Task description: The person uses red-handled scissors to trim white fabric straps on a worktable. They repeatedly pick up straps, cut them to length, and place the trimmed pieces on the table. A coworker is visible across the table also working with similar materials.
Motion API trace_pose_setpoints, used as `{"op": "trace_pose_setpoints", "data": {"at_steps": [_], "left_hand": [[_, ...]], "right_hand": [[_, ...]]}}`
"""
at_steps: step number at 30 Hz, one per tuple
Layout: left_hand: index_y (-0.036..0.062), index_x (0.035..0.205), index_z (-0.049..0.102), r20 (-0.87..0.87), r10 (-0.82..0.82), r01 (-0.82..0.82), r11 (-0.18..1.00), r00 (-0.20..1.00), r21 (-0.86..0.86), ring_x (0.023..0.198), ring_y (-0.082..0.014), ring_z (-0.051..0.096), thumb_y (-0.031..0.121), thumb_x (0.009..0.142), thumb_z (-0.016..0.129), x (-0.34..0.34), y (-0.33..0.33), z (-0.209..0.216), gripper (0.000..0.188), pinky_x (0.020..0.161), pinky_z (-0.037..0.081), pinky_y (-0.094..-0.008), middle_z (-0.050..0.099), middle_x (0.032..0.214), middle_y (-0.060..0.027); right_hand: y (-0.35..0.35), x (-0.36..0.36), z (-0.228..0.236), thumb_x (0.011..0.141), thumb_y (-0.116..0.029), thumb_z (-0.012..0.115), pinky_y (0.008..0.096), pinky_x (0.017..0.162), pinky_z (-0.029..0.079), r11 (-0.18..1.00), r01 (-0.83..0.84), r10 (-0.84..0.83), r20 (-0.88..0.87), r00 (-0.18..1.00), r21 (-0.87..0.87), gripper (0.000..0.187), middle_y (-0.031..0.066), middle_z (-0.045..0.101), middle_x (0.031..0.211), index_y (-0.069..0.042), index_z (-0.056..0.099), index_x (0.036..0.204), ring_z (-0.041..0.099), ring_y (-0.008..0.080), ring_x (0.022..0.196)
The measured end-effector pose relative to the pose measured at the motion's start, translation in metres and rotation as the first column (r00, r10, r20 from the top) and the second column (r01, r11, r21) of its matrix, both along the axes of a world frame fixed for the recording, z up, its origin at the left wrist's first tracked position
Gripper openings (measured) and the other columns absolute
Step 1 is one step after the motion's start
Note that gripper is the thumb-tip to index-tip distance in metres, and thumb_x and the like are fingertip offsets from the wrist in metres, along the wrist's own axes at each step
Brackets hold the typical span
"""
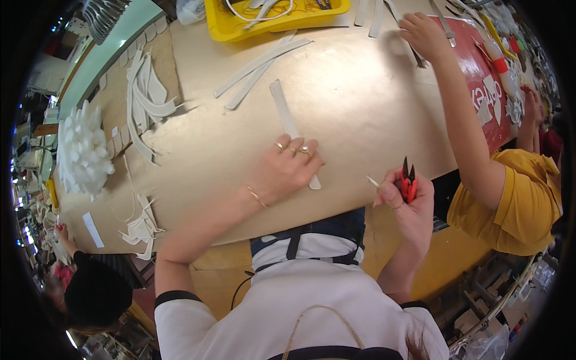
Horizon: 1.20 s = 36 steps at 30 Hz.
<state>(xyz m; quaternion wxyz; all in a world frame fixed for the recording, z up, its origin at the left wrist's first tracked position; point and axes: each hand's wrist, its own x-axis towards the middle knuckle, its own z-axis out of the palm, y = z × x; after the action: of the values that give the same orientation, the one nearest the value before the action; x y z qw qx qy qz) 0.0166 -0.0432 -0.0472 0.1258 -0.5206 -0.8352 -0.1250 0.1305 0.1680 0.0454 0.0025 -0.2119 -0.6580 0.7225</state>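
Resting on pale strip (281,107) — left hand (290,168), grip unclear | right hand (411,201) — grasping red-handled snips (409,183), white sliver (372,180)

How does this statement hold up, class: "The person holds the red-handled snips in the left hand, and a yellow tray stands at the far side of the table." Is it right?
Not quite: the head view shows the red-handled snips in the person's right hand, not the left. The yellow tray does stand at the far side of the table.
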Motion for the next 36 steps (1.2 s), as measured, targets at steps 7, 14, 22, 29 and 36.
{"op": "trace_pose_setpoints", "data": {"at_steps": [7, 14, 22, 29, 36], "left_hand": [[0.0087, 0.104, 0.068, 0.267, -0.065, 0.038, 0.994, 0.961, 0.107, 0.107, -0.0259, 0.063, 0.022, 0.087, 0.07, -0.021, 0.004, 0.022, 0.021, 0.089, 0.049, -0.0362, 0.065, 0.112, -0.009], [0.0041, 0.112, 0.07, 0.87, -0.162, -0.311, 0.891, 0.465, 0.332, 0.109, -0.0221, 0.064, 0.011, 0.083, 0.074, -0.017, -0.009, 0.068, 0.03, 0.094, 0.049, -0.0356, 0.067, 0.117, -0.0095], [0.0001, 0.101, 0.074, 0.781, -0.615, -0.752, 0.564, -0.108, 0.34, 0.097, -0.0147, 0.063, 0.007, 0.09, 0.07, 0.044, 0.06, 0.042, 0.014, 0.089, 0.051, -0.0302, 0.069, 0.107, -0.0096], [-0.0009, 0.095, 0.073, 0.887, -0.452, -0.571, 0.754, -0.096, 0.323, 0.094, -0.0143, 0.062, 0.005, 0.092, 0.068, 0.042, 0.059, 0.039, 0.009, 0.088, 0.049, -0.0299, 0.068, 0.101, -0.0078], [0.0014, 0.094, 0.073, 0.949, -0.314, -0.226, 0.927, -0.026, 0.301, 0.088, -0.0175, 0.063, 0.006, 0.087, 0.072, 0.061, 0.077, 0.035, 0.008, 0.082, 0.049, -0.0307, 0.069, 0.093, -0.0075]], "right_hand": [[-0.007, -0.006, 0.002, 0.089, -0.009, 0.074, 0.0212, 0.06, 0.047, 0.999, -0.029, 0.031, -0.042, 0.999, 0.04, 0.019, 0.002, 0.06, 0.073, 0.002, 0.059, 0.084, 0.058, 0.0081, 0.064], [-0.02, -0.014, -0.004, 0.09, -0.011, 0.073, 0.0217, 0.061, 0.045, 0.992, 0.005, 0.003, -0.059, 0.998, 0.126, 0.02, 0.0003, 0.06, 0.07, 0.002, 0.059, 0.084, 0.057, 0.0078, 0.065], [-0.022, -0.013, -0.02, 0.095, -0.015, 0.068, 0.0222, 0.067, 0.045, 0.99, 0.121, -0.112, -0.124, 0.986, 0.069, 0.018, 0.0009, 0.062, 0.082, 0.001, 0.061, 0.09, 0.058, 0.0076, 0.074], [0.012, 0.016, -0.012, 0.096, -0.018, 0.064, 0.0242, 0.071, 0.046, 0.812, 0.095, -0.05, -0.093, 0.994, 0.575, 0.031, 0.0071, 0.062, 0.087, 0.002, 0.062, 0.119, 0.057, 0.0152, 0.075], [0.029, 0.075, -0.006, 0.09, -0.014, 0.069, 0.0263, 0.06, 0.042, 0.823, -0.176, 0.114, 0.146, 0.983, 0.541, 0.032, 0.0093, 0.058, 0.081, 0.001, 0.067, 0.117, 0.054, 0.0167, 0.067]]}}
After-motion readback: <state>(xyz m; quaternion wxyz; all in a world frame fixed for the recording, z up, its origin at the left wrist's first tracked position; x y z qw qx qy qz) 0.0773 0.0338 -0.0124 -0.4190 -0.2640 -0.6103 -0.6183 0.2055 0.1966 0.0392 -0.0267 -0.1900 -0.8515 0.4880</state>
